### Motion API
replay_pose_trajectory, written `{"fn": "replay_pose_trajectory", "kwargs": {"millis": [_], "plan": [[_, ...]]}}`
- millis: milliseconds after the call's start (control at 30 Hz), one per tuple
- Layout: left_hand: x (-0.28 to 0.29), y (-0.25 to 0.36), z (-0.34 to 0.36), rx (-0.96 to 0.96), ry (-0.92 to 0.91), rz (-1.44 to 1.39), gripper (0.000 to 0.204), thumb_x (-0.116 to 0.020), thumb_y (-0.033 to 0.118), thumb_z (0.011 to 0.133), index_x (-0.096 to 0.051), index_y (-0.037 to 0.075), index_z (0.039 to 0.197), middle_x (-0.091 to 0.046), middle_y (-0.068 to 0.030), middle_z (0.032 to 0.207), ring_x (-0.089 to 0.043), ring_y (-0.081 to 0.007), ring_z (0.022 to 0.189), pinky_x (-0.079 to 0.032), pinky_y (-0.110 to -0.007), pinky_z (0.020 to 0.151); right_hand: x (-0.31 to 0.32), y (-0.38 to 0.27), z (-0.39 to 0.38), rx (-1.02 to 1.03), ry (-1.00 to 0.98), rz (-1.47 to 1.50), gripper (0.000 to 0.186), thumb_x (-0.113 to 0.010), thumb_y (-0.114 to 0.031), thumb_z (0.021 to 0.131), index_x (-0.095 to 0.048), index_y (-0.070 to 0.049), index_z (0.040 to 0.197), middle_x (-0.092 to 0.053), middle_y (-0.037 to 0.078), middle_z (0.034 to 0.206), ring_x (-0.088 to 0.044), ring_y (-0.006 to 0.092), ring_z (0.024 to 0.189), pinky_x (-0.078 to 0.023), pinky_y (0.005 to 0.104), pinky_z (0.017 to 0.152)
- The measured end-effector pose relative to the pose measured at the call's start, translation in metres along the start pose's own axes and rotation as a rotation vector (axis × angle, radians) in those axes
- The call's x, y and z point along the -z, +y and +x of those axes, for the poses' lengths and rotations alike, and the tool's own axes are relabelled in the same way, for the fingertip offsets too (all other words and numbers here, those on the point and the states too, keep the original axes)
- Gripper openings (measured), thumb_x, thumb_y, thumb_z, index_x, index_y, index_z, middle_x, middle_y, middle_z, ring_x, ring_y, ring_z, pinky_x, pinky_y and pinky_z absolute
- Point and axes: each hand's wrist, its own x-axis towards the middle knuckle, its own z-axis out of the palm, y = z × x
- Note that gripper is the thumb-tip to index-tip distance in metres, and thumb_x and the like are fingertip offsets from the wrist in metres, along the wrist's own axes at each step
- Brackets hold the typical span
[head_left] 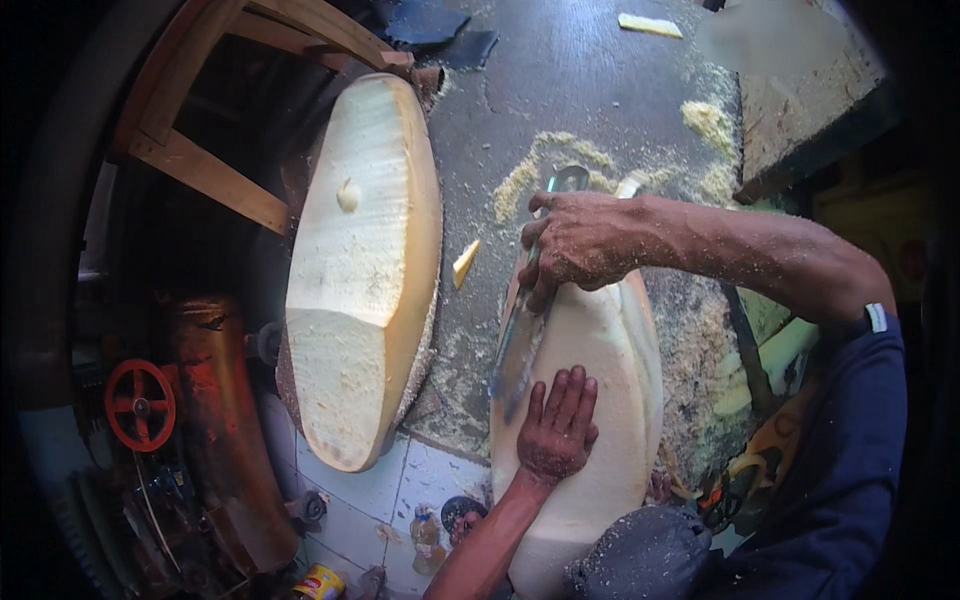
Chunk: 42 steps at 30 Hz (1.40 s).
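Observation:
A long, pale, motorcycle-seat-shaped foam pad [600, 370] lies lengthwise before me. My left hand [560, 425] rests flat on its upper face, fingers stretched out and nearly together. Farther up, my right hand [585, 240] is closed around a long metal blade [518, 350], which runs along the pad's left side. A rounded grey end of this tool shows past the knuckles; its exact kind is unclear. To the left lies a second pale foam pad [350, 270], with a dark, speckled underside and a small loose chip on top.
Foam crumbs [708, 125] and a yellowish foam scrap [465, 263] litter the dark tabletop [560, 90]. A thick board [810, 110] stands at far right. At left are a wooden frame [205, 180] and a rusty tank [225, 400] near a red handwheel [140, 405]. A bottle [426, 540] stands on white tiles.

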Motion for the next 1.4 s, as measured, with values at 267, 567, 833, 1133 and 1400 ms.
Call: {"fn": "replay_pose_trajectory", "kwargs": {"millis": [267,567,833,1133,1400], "plan": [[0.000,-0.003,0.007,-0.045,0.117,-0.002,0.054,-0.040,0.028,0.108,-0.047,0.006,0.157,-0.044,-0.0154,0.164,-0.037,-0.0319,0.155,-0.024,-0.053,0.129,-0.014,0.000,-0.001,0.165,0.176,0.131,0.031,-0.059,-0.024,0.102,-0.074,-0.039,0.125,-0.076,-0.003,0.105,-0.070,0.0168,0.106,-0.043,0.0493,0.112],[0.000,-0.002,0.001,0.004,0.039,-0.016,0.052,-0.037,0.032,0.111,-0.053,0.004,0.152,-0.048,-0.0193,0.160,-0.041,-0.0359,0.152,-0.027,-0.055,0.127,-0.020,0.000,-0.007,-0.212,0.013,-0.147,0.041,-0.067,-0.021,0.097,-0.072,-0.046,0.128,-0.071,-0.015,0.132,-0.059,0.0169,0.128,-0.042,0.0530,0.112],[-0.001,-0.003,0.004,-0.003,0.075,-0.037,0.053,-0.037,0.031,0.111,-0.053,0.003,0.152,-0.048,-0.0194,0.160,-0.041,-0.0369,0.152,-0.027,-0.056,0.127,-0.021,-0.007,-0.006,0.036,0.172,0.048,0.039,-0.064,-0.017,0.098,-0.072,-0.041,0.128,-0.074,-0.007,0.120,-0.068,0.0216,0.112,-0.052,0.0487,0.099],[0.001,-0.002,0.004,-0.008,0.040,-0.016,0.052,-0.038,0.032,0.110,-0.054,0.004,0.151,-0.049,-0.0189,0.160,-0.040,-0.0371,0.153,-0.028,-0.056,0.126,-0.012,-0.024,-0.003,0.185,0.213,0.107,0.032,-0.063,-0.027,0.101,-0.074,-0.046,0.123,-0.075,-0.011,0.115,-0.066,0.0191,0.098,-0.051,0.0395,0.096],[-0.002,-0.004,0.004,0.006,0.054,-0.019,0.052,-0.039,0.030,0.109,-0.052,0.006,0.153,-0.047,-0.0172,0.162,-0.042,-0.0349,0.152,-0.029,-0.056,0.126,-0.002,-0.013,-0.004,-0.048,0.023,-0.014,0.035,-0.059,-0.023,0.103,-0.073,-0.045,0.125,-0.075,-0.003,0.110,-0.067,0.0179,0.104,-0.048,0.0489,0.101]]}}
